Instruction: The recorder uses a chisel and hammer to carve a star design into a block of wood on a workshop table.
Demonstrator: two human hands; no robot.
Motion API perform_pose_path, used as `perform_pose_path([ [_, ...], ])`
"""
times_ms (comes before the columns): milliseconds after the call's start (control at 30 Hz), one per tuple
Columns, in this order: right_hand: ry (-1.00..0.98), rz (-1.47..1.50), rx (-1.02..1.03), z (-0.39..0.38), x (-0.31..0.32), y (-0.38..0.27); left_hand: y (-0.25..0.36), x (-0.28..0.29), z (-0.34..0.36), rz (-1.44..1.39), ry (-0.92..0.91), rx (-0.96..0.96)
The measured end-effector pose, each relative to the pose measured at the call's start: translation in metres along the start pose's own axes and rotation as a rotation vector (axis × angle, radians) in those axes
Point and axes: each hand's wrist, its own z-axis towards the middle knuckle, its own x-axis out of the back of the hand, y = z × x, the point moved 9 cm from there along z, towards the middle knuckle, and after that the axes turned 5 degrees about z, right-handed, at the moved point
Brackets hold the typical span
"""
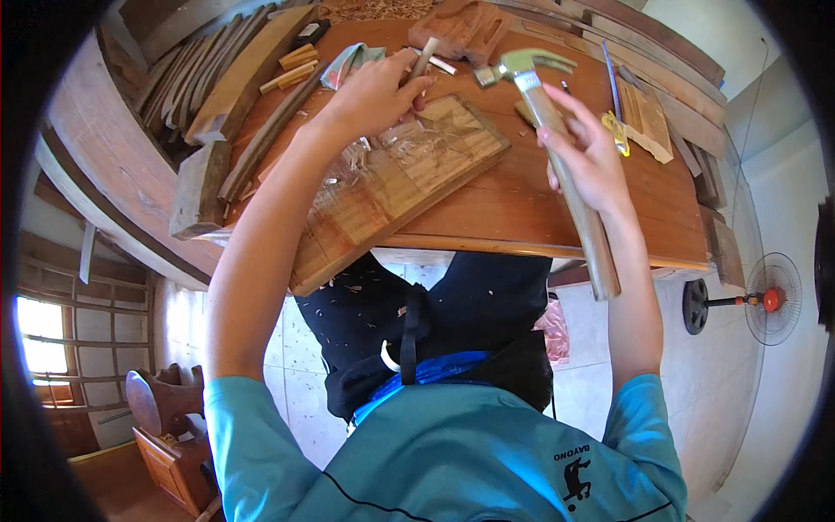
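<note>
My left hand (387,94) is closed around a chisel (425,56), whose pale wooden handle sticks up past the fingers; its blade end is hidden behind the hand. Beneath it lies a thick wooden board (391,187), set at a slant and reaching over the table's near edge. Cut marks and curled wood chips (357,157) cover part of the board. To the right, my right hand (591,161) grips a claw hammer (570,178) by its wooden handle. The shiny hammer head is raised up and to the left, apart from the chisel.
Brown table (470,213) under the board. Stacked planks (209,96) line the left side, with more boards (661,61) at the far right. A light-blue cloth (352,63) and a carved wooden piece (461,30) lie at the back. A fan (772,300) stands right.
</note>
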Motion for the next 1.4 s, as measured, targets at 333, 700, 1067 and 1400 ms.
perform_pose_path([
  [333,0.127,0.148,-0.047,-0.045,0.010,0.033,0.009,0.015,-0.011,-0.592,0.126,-0.081],
  [700,0.150,0.126,-0.030,-0.047,0.011,0.035,0.007,0.014,-0.025,-0.466,0.062,-0.080],
  [1067,0.174,0.084,-0.031,-0.048,0.011,0.038,0.008,0.030,-0.044,-0.409,0.056,-0.026],
  [1400,0.198,0.114,-0.145,-0.044,0.013,0.042,0.006,0.003,-0.004,-0.704,-0.151,-0.030],
])
